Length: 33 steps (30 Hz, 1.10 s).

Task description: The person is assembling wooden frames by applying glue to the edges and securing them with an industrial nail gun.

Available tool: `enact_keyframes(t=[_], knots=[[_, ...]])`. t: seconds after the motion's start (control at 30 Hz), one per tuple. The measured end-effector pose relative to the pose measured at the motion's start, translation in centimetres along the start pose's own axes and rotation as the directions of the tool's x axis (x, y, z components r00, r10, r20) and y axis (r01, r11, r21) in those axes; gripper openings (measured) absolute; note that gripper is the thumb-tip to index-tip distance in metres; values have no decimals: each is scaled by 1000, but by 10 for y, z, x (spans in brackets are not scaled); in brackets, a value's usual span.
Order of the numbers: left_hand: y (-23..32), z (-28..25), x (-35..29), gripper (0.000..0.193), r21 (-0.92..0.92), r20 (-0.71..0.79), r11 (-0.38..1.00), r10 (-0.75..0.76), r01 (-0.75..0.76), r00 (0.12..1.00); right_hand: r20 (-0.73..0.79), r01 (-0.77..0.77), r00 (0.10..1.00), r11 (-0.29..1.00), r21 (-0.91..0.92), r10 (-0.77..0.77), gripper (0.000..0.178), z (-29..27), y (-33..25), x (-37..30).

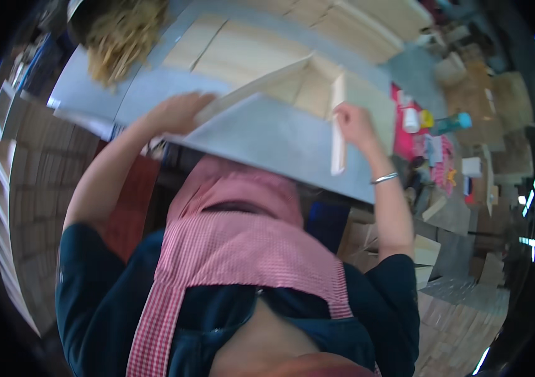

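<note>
A frame of thin pale wood strips [258, 82] stands on the grey tabletop [261, 135], its corner pointing away from me. My left hand [183, 113] closes on the near end of the long left strip, with the fingertips somewhat blurred. On the other side, my right hand [354, 124] pinches the shorter right strip [338, 151] partway along. That strip's near end sticks out toward me past my fingers. Flat pale wood panels [236, 53] lie on the table behind the frame.
A tipped container spills thin wooden pieces [123, 41] at the far left. To the right, bottles [410, 119] and a teal-capped bottle [462, 120] stand by red and pink cloth [402, 138]. Stacked boards [368, 28] lie at the back. The table's front edge crosses before my apron.
</note>
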State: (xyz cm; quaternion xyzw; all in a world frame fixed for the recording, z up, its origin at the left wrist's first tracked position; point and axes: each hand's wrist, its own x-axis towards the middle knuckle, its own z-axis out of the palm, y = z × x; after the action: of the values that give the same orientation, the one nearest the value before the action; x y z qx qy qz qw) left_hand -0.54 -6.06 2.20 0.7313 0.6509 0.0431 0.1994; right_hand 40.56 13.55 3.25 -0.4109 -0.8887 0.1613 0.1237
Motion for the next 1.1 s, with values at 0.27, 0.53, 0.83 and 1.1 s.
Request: enact_keyframes(t=[0.27, 0.53, 0.83, 1.1], knots=[[5, -49, 25, 68, -500, 146, 856, -63, 129, 987, 145, -43, 989, 930, 365, -11, 23, -18, -37, 45], [-3, -19, 22, 76, -623, -89, 768, -261, 151, 961, 103, 123, 987, 992, -21, -121, 19, -30, -117, -21], [-17, 32, 64, 51, -554, 171, 731, -369, 399, 913, -38, 411, 898, 867, -282, -438, 20, 40, -145, -48], [-4, 41, 54, 55, -602, -47, 783, -231, 157, 972, -138, 229, 963, 973, -27, -231, 22, 90, -141, -58]])
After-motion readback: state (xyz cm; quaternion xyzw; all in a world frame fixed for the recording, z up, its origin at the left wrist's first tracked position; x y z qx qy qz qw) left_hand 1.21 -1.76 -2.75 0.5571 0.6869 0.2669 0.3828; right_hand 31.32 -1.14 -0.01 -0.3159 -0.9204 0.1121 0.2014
